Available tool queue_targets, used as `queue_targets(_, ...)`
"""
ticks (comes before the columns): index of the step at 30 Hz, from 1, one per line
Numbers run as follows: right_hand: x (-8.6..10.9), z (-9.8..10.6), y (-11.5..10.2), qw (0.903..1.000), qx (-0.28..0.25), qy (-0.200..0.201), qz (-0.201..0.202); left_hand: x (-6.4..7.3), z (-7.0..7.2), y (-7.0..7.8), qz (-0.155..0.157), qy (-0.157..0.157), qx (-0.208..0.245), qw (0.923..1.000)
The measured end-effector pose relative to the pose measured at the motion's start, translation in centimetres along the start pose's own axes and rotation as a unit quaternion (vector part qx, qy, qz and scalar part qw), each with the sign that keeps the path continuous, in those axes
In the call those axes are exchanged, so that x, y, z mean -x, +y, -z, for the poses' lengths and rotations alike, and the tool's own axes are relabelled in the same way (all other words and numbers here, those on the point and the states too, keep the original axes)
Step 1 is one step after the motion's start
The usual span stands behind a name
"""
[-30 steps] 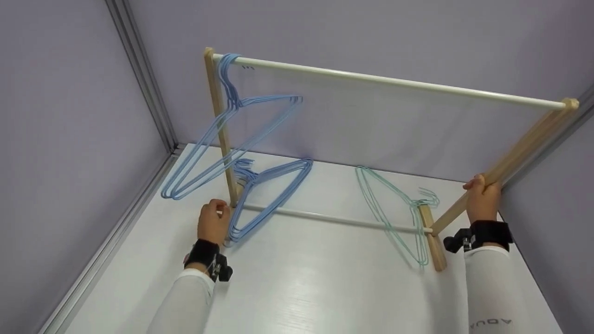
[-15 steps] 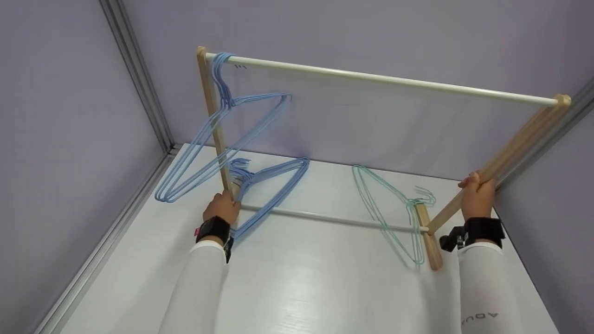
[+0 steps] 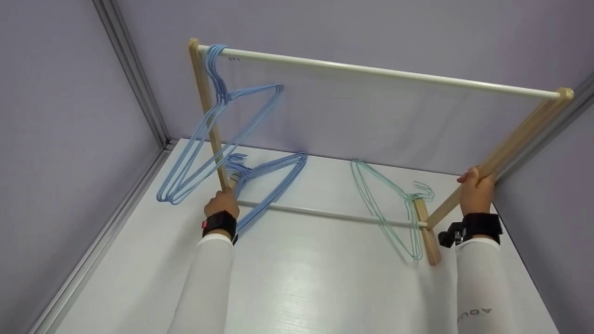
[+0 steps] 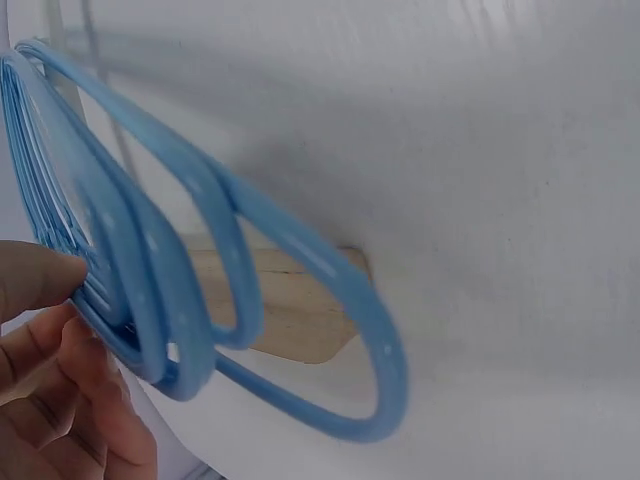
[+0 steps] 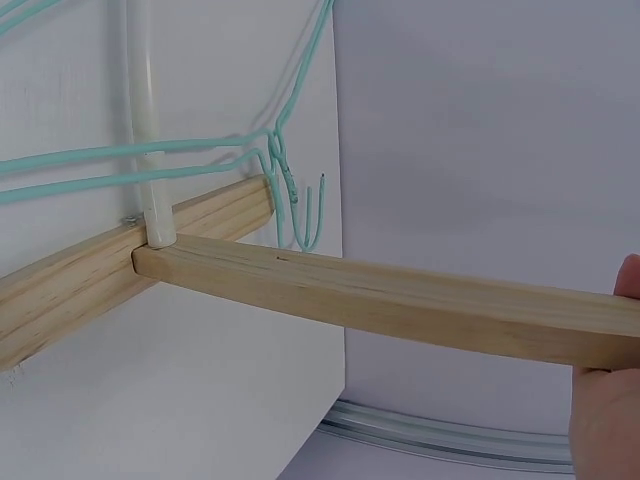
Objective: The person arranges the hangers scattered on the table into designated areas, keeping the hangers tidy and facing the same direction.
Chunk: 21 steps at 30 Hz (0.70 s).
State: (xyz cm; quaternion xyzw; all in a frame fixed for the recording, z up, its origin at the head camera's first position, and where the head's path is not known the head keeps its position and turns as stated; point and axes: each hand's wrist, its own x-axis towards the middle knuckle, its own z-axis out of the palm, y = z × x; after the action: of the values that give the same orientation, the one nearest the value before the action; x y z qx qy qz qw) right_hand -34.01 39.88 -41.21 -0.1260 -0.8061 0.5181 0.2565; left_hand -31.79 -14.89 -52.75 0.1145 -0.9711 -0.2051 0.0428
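A clothes rack has wooden side posts and a white top rod [image 3: 371, 70]. My left hand [image 3: 222, 204] grips the lower part of the left post [image 3: 206, 99]. In the left wrist view, thumb and curled fingers lie right at the stacked blue hangers [image 4: 175, 240], which hide what lies behind them. Over on the right, my right hand [image 3: 477, 191] grips the right post [image 3: 524, 134], its thumb on the near side. Several blue hangers [image 3: 218, 74] hang from the rod's left end. More blue hangers [image 3: 278, 189] lean over the rack's left base.
Thin green hangers [image 3: 383, 213] lean over the rack's right foot [image 3: 431, 246]. A lower white rod [image 3: 315, 212] joins the two ends near the white table [image 3: 297, 287]. Grey walls [image 3: 69, 93] close in at the back and sides.
My left hand has moved from beside the left post onto it and now grips it. The rack's left top has shifted slightly left. My right hand keeps its grip.
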Motion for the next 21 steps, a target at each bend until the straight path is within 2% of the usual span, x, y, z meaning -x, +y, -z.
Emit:
queue_targets(5,0.06,0.05,0.05,1.0000,-0.006,-0.002,-0.003,0.28,-0.13,-0.32,-0.003,0.005,0.005,1.0000)
queue_targets(12,0.03,0.34,0.16,0.9999,-0.001,-0.011,-0.009,0.60,-0.30,-0.37,-0.028,0.023,0.009,0.9993)
queue_targets(21,-0.02,0.16,0.08,1.0000,0.007,-0.004,0.002,-0.26,-0.94,-0.47,-0.036,0.067,0.023,0.9968)
